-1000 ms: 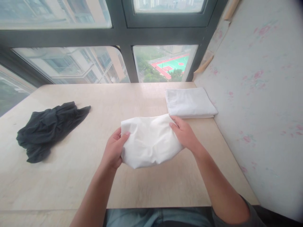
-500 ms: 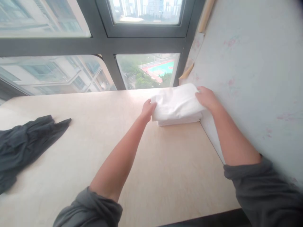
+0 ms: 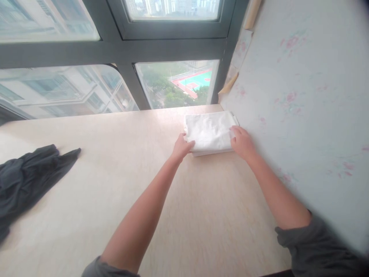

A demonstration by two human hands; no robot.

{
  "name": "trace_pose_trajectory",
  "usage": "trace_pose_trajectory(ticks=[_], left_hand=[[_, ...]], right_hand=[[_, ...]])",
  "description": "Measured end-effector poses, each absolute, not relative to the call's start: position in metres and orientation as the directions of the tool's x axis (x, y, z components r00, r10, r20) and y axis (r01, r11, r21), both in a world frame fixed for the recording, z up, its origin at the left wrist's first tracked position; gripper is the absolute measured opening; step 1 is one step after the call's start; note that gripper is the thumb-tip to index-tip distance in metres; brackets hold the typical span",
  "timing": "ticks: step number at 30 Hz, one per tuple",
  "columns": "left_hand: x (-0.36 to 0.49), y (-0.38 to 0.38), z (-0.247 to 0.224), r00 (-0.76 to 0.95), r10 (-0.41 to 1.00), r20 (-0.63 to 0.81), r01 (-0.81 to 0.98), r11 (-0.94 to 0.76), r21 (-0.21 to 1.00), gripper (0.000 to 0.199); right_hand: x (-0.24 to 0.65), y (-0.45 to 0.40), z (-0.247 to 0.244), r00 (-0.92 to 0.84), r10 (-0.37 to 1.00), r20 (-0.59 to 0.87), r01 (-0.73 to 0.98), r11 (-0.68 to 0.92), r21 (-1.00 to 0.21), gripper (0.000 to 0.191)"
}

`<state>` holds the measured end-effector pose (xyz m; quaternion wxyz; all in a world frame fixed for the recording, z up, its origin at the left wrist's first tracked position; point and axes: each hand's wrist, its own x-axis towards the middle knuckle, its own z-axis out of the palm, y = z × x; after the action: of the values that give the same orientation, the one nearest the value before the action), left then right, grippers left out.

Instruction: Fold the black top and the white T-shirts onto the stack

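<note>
A folded white cloth [image 3: 210, 131] lies flat on a pale wood-patterned surface, stacked on more white folded fabric whose edge shows along the front. My left hand [image 3: 182, 147] grips its front left corner, thumb on top and fingers at the side. At the right edge, my right hand [image 3: 242, 143] has its fingers closed on the cloth; the fingertips are partly hidden. A crumpled dark grey garment [image 3: 25, 181] rests well to the left of both hands.
Beyond the cloth, the pale surface [image 3: 115, 169] meets a grey-framed window [image 3: 178, 50]. A flower-patterned wall [image 3: 311, 111] stands close on the right, its wallpaper peeling near the window corner.
The white cloth has come down from a raised, tilted position to lie flat on the stack. Both hands have lowered with it, and the right hand has moved slightly inward.
</note>
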<state>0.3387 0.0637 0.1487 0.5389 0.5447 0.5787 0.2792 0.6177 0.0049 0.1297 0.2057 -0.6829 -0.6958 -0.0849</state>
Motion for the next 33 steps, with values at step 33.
trace_pose_trajectory(ticks=[33], left_hand=[[0.244, -0.021, 0.119, 0.291, 0.955, -0.059, 0.555, -0.119, 0.823, 0.029]], right_hand=[[0.53, -0.095, 0.101, 0.016, 0.909, 0.415, 0.952, 0.113, -0.284, 0.051]])
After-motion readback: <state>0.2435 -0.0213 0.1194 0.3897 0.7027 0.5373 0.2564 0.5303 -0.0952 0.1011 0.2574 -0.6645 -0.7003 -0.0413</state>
